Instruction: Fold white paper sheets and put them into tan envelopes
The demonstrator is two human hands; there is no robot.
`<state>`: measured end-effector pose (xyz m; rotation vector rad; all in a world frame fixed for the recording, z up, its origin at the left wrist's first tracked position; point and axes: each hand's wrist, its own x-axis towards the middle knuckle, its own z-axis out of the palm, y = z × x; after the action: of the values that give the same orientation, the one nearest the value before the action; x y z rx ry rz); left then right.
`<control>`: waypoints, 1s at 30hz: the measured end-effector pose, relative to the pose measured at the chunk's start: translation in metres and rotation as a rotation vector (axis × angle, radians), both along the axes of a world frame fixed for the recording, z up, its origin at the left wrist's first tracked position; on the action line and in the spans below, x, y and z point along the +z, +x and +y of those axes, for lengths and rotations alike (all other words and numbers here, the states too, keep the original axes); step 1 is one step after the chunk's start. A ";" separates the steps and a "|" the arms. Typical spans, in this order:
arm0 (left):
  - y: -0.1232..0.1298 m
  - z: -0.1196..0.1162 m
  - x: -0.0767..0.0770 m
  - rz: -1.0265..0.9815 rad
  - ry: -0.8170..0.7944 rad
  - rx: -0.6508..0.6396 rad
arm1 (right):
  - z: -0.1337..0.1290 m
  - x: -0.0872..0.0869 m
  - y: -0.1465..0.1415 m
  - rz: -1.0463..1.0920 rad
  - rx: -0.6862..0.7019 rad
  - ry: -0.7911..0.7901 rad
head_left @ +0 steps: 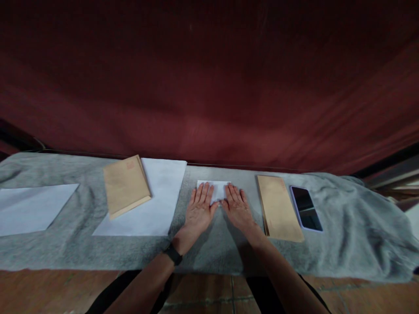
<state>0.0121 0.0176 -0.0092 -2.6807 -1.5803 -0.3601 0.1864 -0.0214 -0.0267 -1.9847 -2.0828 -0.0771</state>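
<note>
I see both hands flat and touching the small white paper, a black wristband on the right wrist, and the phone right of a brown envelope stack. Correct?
Not quite: the head view shows the black wristband on the left wrist. The rest holds: left hand and right hand are flat and touching the small white paper, phone right of the brown envelope stack.

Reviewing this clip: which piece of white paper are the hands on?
The small white piece, under the left hand and right hand; the large sheet beneath a brown stack and the far-left sheet lie untouched.
</note>
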 end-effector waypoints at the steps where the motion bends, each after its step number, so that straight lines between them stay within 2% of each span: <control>1: 0.001 -0.003 0.000 0.004 -0.014 -0.061 | 0.000 -0.001 0.000 -0.004 0.000 0.001; 3: 0.003 -0.005 -0.001 0.009 -0.033 -0.124 | 0.000 -0.003 0.000 -0.009 -0.001 0.007; 5: 0.002 -0.005 -0.003 0.011 -0.033 -0.119 | 0.000 -0.004 0.000 -0.004 -0.002 0.023; 13: -0.008 0.006 -0.005 0.033 -0.018 0.008 | 0.001 -0.005 0.005 0.001 0.010 0.092; 20: -0.014 0.015 -0.004 0.046 -0.052 0.110 | 0.000 -0.002 0.009 0.011 0.007 0.049; 24: -0.007 0.013 -0.002 -0.020 -0.002 0.158 | 0.000 -0.001 0.008 0.021 0.004 0.036; 26: -0.001 0.010 0.001 -0.063 0.015 0.108 | 0.000 -0.001 0.008 0.027 -0.003 0.031; 30: 0.013 0.006 0.004 -0.071 -0.030 -0.127 | 0.000 -0.001 0.007 0.031 -0.006 0.031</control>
<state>0.0247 0.0232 -0.0051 -2.8301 -1.4463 -0.4421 0.1935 -0.0213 -0.0274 -1.9624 -2.0443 -0.0788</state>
